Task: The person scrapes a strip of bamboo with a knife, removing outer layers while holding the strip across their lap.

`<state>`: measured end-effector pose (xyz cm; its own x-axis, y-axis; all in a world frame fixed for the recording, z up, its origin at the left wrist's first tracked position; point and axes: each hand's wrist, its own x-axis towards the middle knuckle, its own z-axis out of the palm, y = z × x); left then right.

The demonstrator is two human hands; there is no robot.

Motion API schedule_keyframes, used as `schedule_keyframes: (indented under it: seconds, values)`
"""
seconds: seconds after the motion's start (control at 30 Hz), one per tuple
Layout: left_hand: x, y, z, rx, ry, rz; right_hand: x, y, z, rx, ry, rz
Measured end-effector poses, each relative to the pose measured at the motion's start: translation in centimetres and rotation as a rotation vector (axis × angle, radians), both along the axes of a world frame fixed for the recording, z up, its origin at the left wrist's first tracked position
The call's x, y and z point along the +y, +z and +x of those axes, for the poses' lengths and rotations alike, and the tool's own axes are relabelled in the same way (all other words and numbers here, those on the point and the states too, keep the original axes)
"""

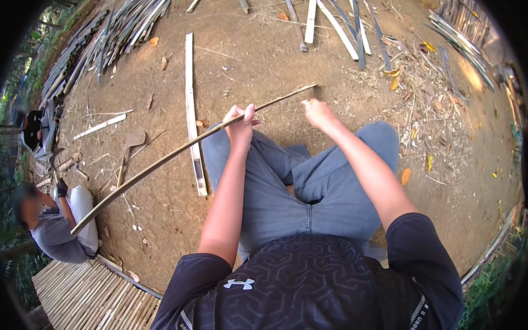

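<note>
left grip [240, 120]: closing around long bamboo strip [176, 152]
right grip [315, 111]: fisted just beside strip, contents unclear
step: likely working the strip; next needs steady left hold

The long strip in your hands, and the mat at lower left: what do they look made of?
The long strip, gripped by the left hand, looks like split bamboo: thin, tan, matte, bowing along its length. The right hand is closed near its far end. The mat appears to be flattened bamboo slats, pale and dry, laid side by side.
</note>
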<state>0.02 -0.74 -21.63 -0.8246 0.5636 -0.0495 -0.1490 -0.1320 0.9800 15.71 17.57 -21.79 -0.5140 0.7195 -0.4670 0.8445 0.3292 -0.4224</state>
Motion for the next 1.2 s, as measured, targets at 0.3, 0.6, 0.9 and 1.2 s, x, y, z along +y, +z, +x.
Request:
schedule_keyframes:
  seconds: [0.3, 0.6, 0.9, 1.2]
  values:
    - [-0.8, 0.2, 0.2, 0.0, 0.025, -0.07, 0.9, -2.3, 1.1, 0.045, -0.034, -0.034]
    - [-0.7, 0.5, 0.1, 0.054, 0.039, -0.07, 0.1, -1.9, 1.0, 0.085, -0.015, 0.106]
    - [-0.1, 0.7, 0.1, 0.032, 0.039, -0.128, 5.4, -5.9, 3.6, -0.059, -0.276, 0.008]
    - [0.2, 2.4, 0.6, -0.03, 0.125, -0.156, 2.3, -6.8, 2.5, 0.296, -0.288, 0.021]
